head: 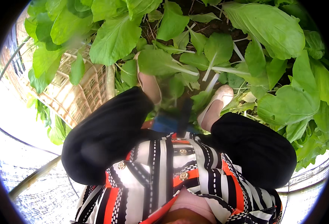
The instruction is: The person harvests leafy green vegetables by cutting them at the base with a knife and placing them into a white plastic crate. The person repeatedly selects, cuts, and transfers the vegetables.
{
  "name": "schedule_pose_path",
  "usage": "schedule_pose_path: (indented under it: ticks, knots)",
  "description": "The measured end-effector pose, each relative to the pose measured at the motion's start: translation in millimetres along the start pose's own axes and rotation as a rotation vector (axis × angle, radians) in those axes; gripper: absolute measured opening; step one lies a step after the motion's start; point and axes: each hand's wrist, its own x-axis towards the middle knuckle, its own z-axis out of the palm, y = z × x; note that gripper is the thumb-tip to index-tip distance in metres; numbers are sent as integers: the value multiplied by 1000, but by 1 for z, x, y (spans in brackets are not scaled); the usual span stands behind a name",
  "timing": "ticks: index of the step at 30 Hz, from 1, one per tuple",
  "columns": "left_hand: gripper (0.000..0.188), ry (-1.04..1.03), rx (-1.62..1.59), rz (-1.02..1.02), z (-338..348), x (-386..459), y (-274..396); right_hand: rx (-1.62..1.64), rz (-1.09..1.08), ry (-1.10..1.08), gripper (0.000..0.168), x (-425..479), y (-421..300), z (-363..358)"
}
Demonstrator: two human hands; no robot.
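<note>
Neither of my hands can be made out. A small reddish patch [147,124] shows beside my thigh, too hidden to name. Between my shoes, a blurred blue object [166,123] with a dark strip lies close to my body. Before me, loose leaves with pale stalks [181,67] lie across the soil [206,26]. One broad green leaf [156,62] reaches over the tip of my left shoe [150,86]. My right shoe [219,96] rests among leaves and yellowed bits. Large leafy green plants [265,28] stand at the upper right.
A beige plastic lattice crate [77,84] stands at the left, with big green leaves [117,39] hanging over it. A wooden pole [35,176] runs behind my left leg. Pale sheeting [21,151] and thin dark lines lie along the lower left rim.
</note>
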Motion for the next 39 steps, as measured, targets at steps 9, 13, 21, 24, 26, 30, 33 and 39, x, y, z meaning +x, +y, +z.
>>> schedule_pose_path:
  ticks: [9, 13, 21, 24, 26, 30, 33, 39]
  knots:
    - [43, -15, 134, 44, 20, -13, 5, 119, -7, 75, 31, -4, 5, 33]
    - [39, -97, 241, 133, -3, -20, -8, 175, -45, 141, 31, -12, 23, 48]
    - [31, -310, 460, 159, -52, -39, -2, 197, -163, 260, 32, -43, 68, 58]
    - [28, -410, 690, 246, -69, -36, 25, 169, -230, 307, 32, -60, 75, 40]
    - [27, -478, 958, 381, -71, -27, 50, 145, -273, 358, 32, -78, 77, 19]
    - [24, -641, 1515, 877, -63, 9, 105, 36, -422, 458, 32, -122, 60, -49]
    - [23, -656, 1532, 876, -41, 2, 135, -180, -573, 508, 32, -166, 11, -115]
    - [28, -800, 1450, 609, 17, -42, 118, -636, -346, 312, 44, -236, -94, -171]
